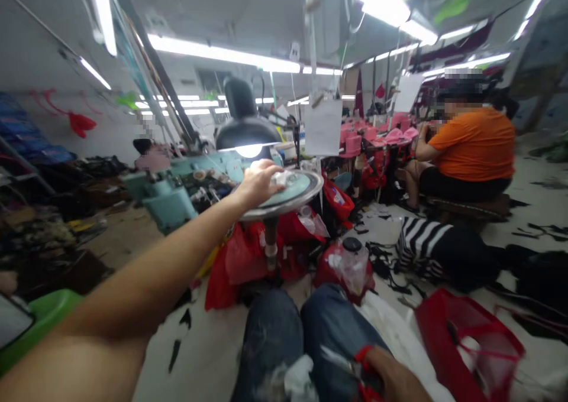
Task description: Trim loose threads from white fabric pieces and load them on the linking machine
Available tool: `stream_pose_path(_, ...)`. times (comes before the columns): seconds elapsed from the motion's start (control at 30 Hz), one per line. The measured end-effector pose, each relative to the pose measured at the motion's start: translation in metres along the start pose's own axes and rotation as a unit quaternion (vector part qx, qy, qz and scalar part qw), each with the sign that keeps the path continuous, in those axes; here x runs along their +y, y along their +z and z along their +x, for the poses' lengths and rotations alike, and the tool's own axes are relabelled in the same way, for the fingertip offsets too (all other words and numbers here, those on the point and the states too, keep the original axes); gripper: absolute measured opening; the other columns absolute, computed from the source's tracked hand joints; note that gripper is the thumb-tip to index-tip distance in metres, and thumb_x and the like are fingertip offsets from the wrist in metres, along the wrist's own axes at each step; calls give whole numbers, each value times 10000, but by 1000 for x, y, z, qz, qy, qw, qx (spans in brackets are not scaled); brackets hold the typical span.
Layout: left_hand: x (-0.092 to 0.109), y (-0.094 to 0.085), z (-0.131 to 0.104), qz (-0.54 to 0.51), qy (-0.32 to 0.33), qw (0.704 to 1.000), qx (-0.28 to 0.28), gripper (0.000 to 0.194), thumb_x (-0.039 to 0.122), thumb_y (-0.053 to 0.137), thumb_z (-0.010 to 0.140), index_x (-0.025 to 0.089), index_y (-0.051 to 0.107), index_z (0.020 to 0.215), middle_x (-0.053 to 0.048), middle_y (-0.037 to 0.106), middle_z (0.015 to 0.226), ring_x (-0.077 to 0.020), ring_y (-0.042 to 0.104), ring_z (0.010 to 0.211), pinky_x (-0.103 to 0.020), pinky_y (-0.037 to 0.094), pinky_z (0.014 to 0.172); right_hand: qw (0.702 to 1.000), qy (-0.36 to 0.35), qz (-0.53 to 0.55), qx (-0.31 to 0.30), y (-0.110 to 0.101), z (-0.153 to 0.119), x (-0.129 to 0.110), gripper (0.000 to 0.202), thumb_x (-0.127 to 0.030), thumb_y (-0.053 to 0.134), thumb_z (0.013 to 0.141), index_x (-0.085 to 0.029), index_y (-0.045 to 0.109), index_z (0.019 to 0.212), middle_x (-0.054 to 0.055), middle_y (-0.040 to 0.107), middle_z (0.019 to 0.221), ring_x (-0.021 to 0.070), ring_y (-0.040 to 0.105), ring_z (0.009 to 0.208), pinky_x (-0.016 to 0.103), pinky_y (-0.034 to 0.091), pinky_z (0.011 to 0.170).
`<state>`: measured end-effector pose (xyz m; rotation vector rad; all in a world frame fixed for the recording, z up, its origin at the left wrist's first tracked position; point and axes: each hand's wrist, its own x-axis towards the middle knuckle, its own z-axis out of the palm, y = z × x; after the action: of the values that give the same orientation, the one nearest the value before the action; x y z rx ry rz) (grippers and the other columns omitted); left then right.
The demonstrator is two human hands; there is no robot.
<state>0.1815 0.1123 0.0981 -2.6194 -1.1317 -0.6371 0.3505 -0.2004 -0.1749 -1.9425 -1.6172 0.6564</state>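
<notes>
The left hand (260,180) is stretched out to the round tray (302,190) on its stand and is closed over a pale scrap of cloth (280,178) at the near rim; a pick-up appears to be in hand. A lift clear of the rim is called for. The scrap's axis cannot be told. The right hand (393,378) is clenched on a red piece (364,363) at the lap.
</notes>
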Motion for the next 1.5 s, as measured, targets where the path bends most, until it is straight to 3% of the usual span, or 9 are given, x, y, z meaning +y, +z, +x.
stream_pose_path(0.07,13,0,-36,-54,96,991,79,456,418,599,872,128,637,1222,-94,554,1318,-280,484,1282,-483,331,1090,1000,10,0,-17,-4,-9,11,229,-365,723,784,-214,668,946,33,685,909,194,641,810,288,504,725)
stream_pose_path(0.17,32,11,-115,-150,174,972,52,348,355,517,933,76,707,1018,-60,645,1113,-229,560,1173,-457,376,1035,996,72,10,43,-6,-22,28,280,-474,668,785,-201,613,755,36,650,752,195,601,678,289,457,640)
stream_pose_path(0.33,53,85,-265,-274,67,951,-126,173,168,551,901,201,720,910,-60,717,953,-183,646,935,-329,521,860,992,84,96,-7,12,-20,11,253,-449,646,778,-204,590,753,35,679,732,197,621,661,275,470,615)
stream_pose_path(0.5,77,148,-339,-235,-60,957,-159,150,217,645,856,208,718,987,-75,702,970,-232,625,921,-395,506,838,997,-7,-10,-72,43,33,-47,284,-274,546,866,-169,592,1125,103,731,984,235,688,853,308,484,734)
stream_pose_path(0.73,93,134,-400,-165,21,985,-53,197,130,548,882,232,714,913,-57,672,859,-213,586,850,-383,468,799,990,-34,-35,-135,69,54,-74,299,-309,705,761,-175,646,1022,98,745,892,264,702,841,314,474,694)
stream_pose_path(1.0,85,122,-421,-198,1,976,-93,156,176,538,914,212,688,889,-65,665,929,-234,592,984,-425,457,900,997,-48,49,-40,1,56,-78,245,-229,530,854,-186,564,1092,27,680,878,162,626,763,243,436,653)
stream_pose_path(1.13,84,125,-415,-220,9,968,-121,159,365,705,832,209,689,812,-61,661,925,-253,589,965,-442,451,905,982,-100,62,-147,39,49,-74,251,-205,633,767,-197,603,1016,23,685,857,163,618,743,239,418,653)
stream_pose_path(1.27,87,128,-423,-238,2,966,-104,148,367,656,874,232,698,828,-49,673,933,-255,587,1012,-442,425,927,984,-84,55,-146,67,48,-69,144,-191,629,743,-186,595,882,6,641,730,154,572,651,235,390,588)
stream_pose_path(1.5,73,120,-416,-281,-26,953,-107,188,352,594,915,236,718,834,-49,704,930,-231,640,975,-388,489,909,969,-23,220,-112,-9,67,-72,279,-308,707,683,-217,453,758,-63,524,643,107,494,550,223,404,528)
